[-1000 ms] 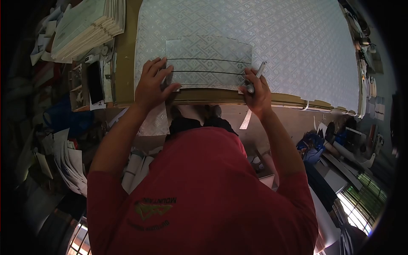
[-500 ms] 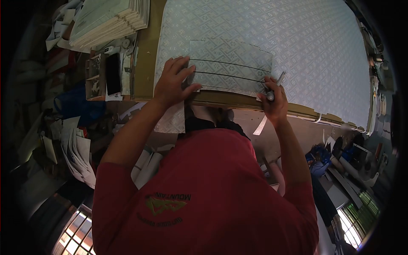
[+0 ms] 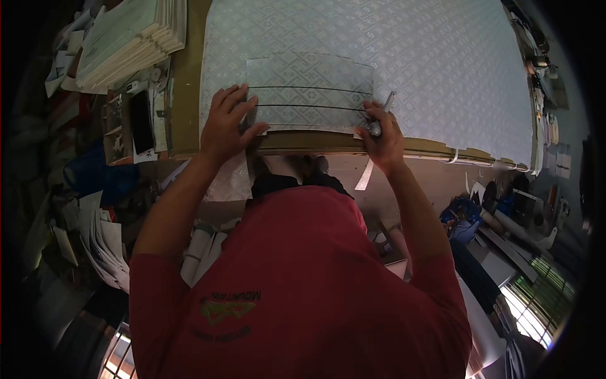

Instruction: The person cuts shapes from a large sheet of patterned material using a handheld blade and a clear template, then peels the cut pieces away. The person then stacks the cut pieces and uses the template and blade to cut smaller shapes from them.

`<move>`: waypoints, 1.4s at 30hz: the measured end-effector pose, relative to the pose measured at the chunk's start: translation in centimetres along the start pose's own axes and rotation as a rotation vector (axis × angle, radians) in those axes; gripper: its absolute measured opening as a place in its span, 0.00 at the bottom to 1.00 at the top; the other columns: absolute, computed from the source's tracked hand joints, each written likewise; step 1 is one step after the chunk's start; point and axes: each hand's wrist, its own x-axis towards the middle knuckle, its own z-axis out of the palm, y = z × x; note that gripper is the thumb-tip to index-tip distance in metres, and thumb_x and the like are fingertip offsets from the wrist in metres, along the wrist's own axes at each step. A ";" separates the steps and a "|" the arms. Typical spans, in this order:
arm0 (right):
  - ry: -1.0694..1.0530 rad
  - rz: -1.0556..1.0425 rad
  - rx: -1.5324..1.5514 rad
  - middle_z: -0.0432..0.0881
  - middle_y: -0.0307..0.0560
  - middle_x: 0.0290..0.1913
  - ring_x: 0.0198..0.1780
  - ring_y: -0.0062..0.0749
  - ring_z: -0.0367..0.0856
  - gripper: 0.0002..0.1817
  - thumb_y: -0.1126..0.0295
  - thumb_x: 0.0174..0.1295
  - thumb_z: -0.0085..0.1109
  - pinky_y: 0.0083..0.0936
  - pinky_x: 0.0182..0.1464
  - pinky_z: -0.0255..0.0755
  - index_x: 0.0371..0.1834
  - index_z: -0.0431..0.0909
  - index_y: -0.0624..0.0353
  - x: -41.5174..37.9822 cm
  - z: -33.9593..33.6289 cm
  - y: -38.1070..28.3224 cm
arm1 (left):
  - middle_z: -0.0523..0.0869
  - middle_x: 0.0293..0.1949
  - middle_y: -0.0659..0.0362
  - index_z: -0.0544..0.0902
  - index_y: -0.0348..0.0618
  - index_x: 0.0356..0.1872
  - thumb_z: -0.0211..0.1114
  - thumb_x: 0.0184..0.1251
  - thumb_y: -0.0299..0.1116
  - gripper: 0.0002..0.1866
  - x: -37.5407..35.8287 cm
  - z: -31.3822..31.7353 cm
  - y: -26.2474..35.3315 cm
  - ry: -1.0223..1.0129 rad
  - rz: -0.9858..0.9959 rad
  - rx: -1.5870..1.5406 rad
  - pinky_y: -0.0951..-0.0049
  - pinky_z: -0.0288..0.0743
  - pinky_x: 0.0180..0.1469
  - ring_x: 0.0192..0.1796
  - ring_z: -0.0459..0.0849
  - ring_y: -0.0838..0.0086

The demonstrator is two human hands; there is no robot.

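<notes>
A patterned, pale silvery-blue sheet (image 3: 454, 82) covers much of the worktable. On its near edge lies a see-through rectangular template (image 3: 303, 98) marked with two dark lines. My left hand (image 3: 228, 126) presses on the template's left end, fingers spread and thumb near the table edge. At the right end, my right hand (image 3: 386, 140) has its fingers curled around a slim silver tool (image 3: 390, 104), which points up and away over the sheet; its exact kind I cannot tell. Fingertips of that hand rest at the template's right edge.
A narrow pale strip (image 3: 365, 175) hangs below the table edge near my right hand. Part of the sheet hangs down (image 3: 230, 180) under my left forearm. To the left are a thick stack of boards (image 3: 129, 41), a dark phone (image 3: 142, 123) and a small compartment box (image 3: 115, 136).
The whole view has shifted, so table, template and both hands appear further left. Both hands keep their places on the template, and the silver tool stays in my right hand.
</notes>
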 end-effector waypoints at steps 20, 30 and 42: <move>-0.029 -0.017 -0.006 0.86 0.53 0.64 0.67 0.58 0.81 0.29 0.74 0.56 0.79 0.46 0.65 0.78 0.59 0.74 0.58 0.2 -0.1 0.0 | 0.81 0.68 0.46 0.87 0.41 0.58 0.82 0.60 0.46 0.29 0.3 -0.2 0.1 0.006 0.012 0.041 0.51 0.68 0.75 0.74 0.73 0.48; -0.034 -0.029 -0.012 0.86 0.54 0.64 0.67 0.59 0.81 0.28 0.76 0.55 0.79 0.46 0.65 0.78 0.57 0.75 0.60 0.2 -0.1 -0.1 | 0.80 0.69 0.46 0.87 0.41 0.57 0.82 0.59 0.46 0.29 0.1 -0.2 0.1 -0.002 -0.001 0.022 0.50 0.68 0.75 0.74 0.73 0.48; -0.032 -0.082 -0.056 0.85 0.55 0.66 0.66 0.61 0.82 0.27 0.70 0.60 0.77 0.46 0.61 0.79 0.60 0.74 0.61 0.0 0.0 0.3 | 0.80 0.69 0.46 0.87 0.41 0.58 0.82 0.59 0.46 0.29 0.2 -0.2 0.1 -0.009 -0.001 0.018 0.50 0.67 0.75 0.74 0.72 0.47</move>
